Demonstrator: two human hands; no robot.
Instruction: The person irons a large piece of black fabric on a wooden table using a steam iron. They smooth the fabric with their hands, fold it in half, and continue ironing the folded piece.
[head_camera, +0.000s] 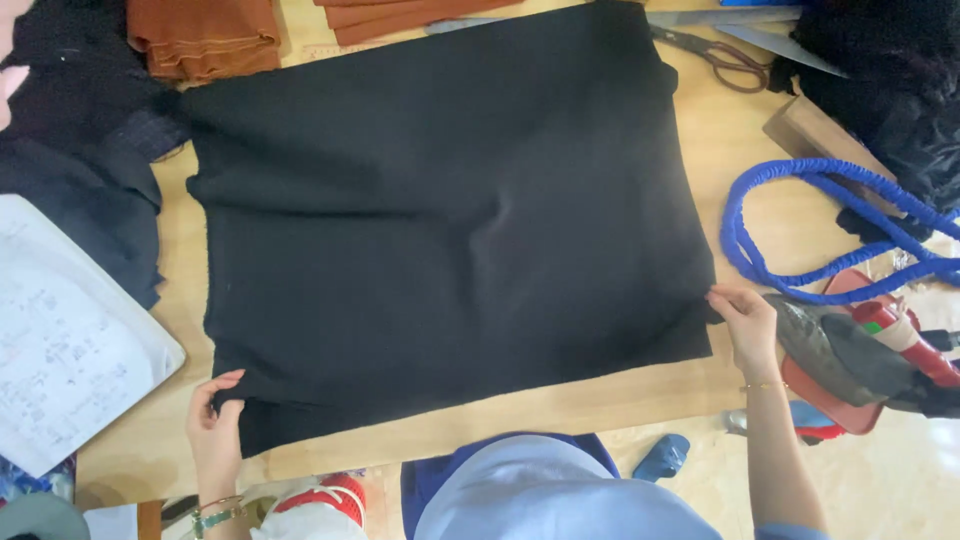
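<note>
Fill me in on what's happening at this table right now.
A person leans over a wooden table with a large piece of black fabric spread flat on it. The left hand pinches the fabric's near left corner, and the right hand grips its right edge. A clothes iron with a blue cord sits just beyond the right hand. Scissors lie at the far edge, folded orange-brown cloth at the far left, and a sheet of paper on the left.

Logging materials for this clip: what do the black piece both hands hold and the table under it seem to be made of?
Black fabric: looks like a thick, matte knit or fleece; it takes soft folds and shows no sheen. The exact fibre is unclear. Table: pale wood or wood laminate, smooth, with faint grain lines.
</note>
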